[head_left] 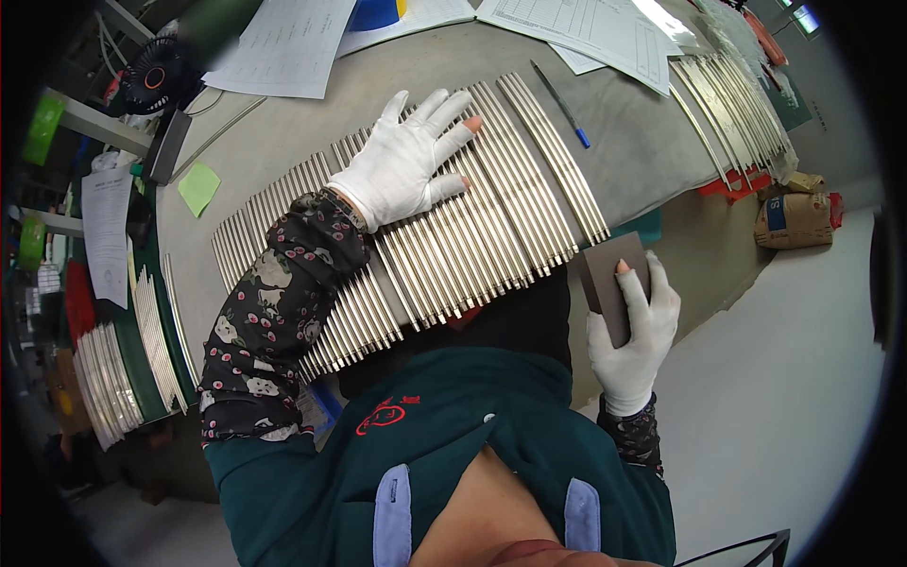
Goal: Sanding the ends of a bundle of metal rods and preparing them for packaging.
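Your white-gloved L hand [402,170] lies spread, gripping nothing, on shiny silver metal rods [501,194] atop the grey table [647,151]; white-gloved R hand [635,350] curls round a grey-brown rectangular block [605,283] near rods' R edge. Prob. steadying; next move needs rods aligned.

Bright at centre, dimmer far left.
Glints along metal rods [453,255]; blurs at upper left; bows straight edges, fading to black toward the rounded rim.
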{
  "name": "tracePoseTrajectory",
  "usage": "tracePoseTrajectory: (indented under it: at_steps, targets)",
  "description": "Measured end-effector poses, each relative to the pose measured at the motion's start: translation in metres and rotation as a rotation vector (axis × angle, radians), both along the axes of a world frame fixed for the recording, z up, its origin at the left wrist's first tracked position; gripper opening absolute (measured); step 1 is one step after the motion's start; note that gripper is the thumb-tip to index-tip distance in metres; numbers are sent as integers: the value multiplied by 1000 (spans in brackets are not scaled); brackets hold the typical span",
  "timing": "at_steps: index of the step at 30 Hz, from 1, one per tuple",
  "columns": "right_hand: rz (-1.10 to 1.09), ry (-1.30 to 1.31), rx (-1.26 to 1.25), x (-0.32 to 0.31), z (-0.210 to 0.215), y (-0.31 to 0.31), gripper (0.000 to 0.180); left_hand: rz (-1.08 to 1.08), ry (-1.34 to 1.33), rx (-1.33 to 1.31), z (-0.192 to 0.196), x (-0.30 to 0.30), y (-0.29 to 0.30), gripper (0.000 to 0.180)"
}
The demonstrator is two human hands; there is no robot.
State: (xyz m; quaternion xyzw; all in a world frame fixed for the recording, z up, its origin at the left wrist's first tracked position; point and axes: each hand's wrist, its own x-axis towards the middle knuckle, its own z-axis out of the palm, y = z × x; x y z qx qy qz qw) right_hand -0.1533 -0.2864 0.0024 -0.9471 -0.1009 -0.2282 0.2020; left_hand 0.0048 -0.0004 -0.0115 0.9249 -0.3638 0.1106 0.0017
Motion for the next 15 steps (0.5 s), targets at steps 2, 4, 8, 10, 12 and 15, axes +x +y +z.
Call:
tracePoseTrajectory:
  at_steps: [2,4,8,10,12,15]
  targets:
    - [-2,-2,-2,1,1,2,58,-62,38,37,-1,1,-9,66]
    - [16,-19,12,2,0,2,58,-121,78,75,-1,-1,-11,67]
    - [4,-1,2,1,-1,1,57,-119,102,41,2,-6,-4,69]
    - [3,-2,11,3,-2,1,57,-130,101,11,1,-8,0,68]
    - [9,4,10,3,-2,2,57,-136,89,1,-1,-9,4,68]
    - [21,6,9,4,-1,4,57,-123,95,35,2,-11,5,68]
